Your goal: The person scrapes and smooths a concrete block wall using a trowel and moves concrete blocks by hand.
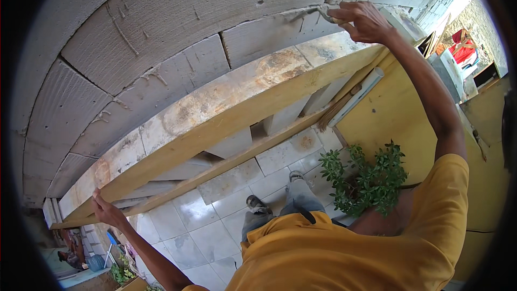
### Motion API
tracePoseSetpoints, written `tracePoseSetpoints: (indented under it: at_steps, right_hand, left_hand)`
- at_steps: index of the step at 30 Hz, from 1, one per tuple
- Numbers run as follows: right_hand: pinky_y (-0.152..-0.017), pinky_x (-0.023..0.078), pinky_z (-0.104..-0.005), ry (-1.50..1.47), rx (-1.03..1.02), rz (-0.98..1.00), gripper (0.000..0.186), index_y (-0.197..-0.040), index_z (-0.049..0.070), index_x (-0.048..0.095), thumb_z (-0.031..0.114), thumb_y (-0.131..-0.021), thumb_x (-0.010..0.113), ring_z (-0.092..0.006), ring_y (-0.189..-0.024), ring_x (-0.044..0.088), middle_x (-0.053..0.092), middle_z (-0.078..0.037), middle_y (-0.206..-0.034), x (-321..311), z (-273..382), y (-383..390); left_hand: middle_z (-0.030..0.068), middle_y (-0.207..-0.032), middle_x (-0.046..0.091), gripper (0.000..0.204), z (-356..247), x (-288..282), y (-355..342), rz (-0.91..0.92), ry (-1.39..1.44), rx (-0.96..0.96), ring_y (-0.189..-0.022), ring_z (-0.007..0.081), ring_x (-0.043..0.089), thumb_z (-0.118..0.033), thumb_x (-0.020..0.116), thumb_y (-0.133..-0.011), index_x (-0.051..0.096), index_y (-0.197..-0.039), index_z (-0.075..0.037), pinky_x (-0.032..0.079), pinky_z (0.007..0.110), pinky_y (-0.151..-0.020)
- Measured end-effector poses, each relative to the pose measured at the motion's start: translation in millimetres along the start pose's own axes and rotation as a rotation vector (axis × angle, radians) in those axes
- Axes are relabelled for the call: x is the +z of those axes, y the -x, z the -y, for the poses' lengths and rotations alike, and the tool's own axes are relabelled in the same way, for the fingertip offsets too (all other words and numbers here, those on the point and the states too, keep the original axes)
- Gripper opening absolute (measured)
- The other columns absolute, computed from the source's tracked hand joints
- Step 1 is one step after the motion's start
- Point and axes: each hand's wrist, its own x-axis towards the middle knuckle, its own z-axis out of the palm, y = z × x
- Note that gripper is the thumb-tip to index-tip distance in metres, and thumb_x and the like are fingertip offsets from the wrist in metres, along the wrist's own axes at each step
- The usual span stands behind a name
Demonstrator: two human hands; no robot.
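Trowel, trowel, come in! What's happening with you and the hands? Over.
Right hand gripping trowel at wall. Left hand by ledge, grip unclear. Plant lower down, apart from both hands.

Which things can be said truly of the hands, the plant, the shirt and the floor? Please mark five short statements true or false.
1. The right hand holds a hand tool at the block wall. True.
2. The left hand holds a second tool. False: the left hand shows no tool; it is at the edge of the ledge.
3. The leafy plant is right of the feet. True.
4. The shirt is blue. False: the shirt is yellow-orange.
5. The floor is tiled. True.
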Motion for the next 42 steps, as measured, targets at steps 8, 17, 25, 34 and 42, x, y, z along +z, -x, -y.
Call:
tracePoseSetpoints:
  at_steps: [8, 17, 25, 34, 42]
  right_hand:
    - [-0.069, 0.057, -0.0459, -0.038, -0.131, -0.115, 0.044, -0.137, 0.021, 0.070, 0.016, -0.094, 0.072, -0.0303, -0.077, 0.071, 0.073, -0.007, -0.095, 26, -53, 13]
    - [-0.061, 0.054, -0.0454, 0.034, -0.291, -0.016, 0.043, -0.140, 0.015, 0.068, 0.016, -0.097, 0.068, -0.0307, -0.066, 0.068, 0.072, -0.012, -0.090, 27, -91, 20]
    - [-0.057, 0.053, -0.0478, -0.083, -0.302, -0.197, 0.039, -0.133, 0.012, 0.066, 0.014, -0.094, 0.067, -0.0350, -0.065, 0.070, 0.070, -0.019, -0.089, 54, -73, 34]
    - [-0.060, 0.053, -0.0494, -0.109, -0.143, -0.134, 0.040, -0.132, 0.015, 0.066, 0.015, -0.092, 0.067, -0.0350, -0.065, 0.069, 0.070, -0.018, -0.088, 67, -84, 46]
    - [-0.063, 0.054, -0.0485, -0.079, -0.100, -0.002, 0.038, -0.127, 0.016, 0.071, 0.019, -0.090, 0.067, -0.0345, -0.071, 0.070, 0.073, -0.012, -0.091, 44, -148, 70]
  left_hand:
    - [0.0153, -0.093, 0.077, 0.046, 57, -26, 241, 0.375, -0.376, -0.320, -0.087, 0.0231, 0.068, -0.034, 0.059, -0.109, 0.074, -0.102, 0.009, 0.053, 0.038, -0.085]
    - [0.0055, -0.087, 0.070, 0.038, 1, -21, 482, 0.422, 0.022, -0.745, -0.084, 0.0149, 0.065, -0.032, 0.065, -0.107, 0.074, -0.099, 0.005, 0.051, 0.030, -0.077]
    - [0.0131, -0.095, 0.076, 0.038, -16, -14, 484, 0.559, -0.013, -0.765, -0.085, 0.0185, 0.070, -0.027, 0.064, -0.106, 0.074, -0.109, 0.010, 0.057, 0.033, -0.080]
    - [0.0161, -0.106, 0.077, 0.038, -56, 9, 436, 0.631, -0.079, -0.781, -0.095, 0.0223, 0.073, -0.026, 0.064, -0.106, 0.072, -0.123, 0.007, 0.056, 0.036, -0.087]
    - [0.0167, -0.099, 0.077, 0.033, -14, -14, 458, 0.626, -0.149, -0.906, -0.090, 0.0228, 0.074, -0.019, 0.064, -0.104, 0.073, -0.116, 0.010, 0.063, 0.035, -0.082]
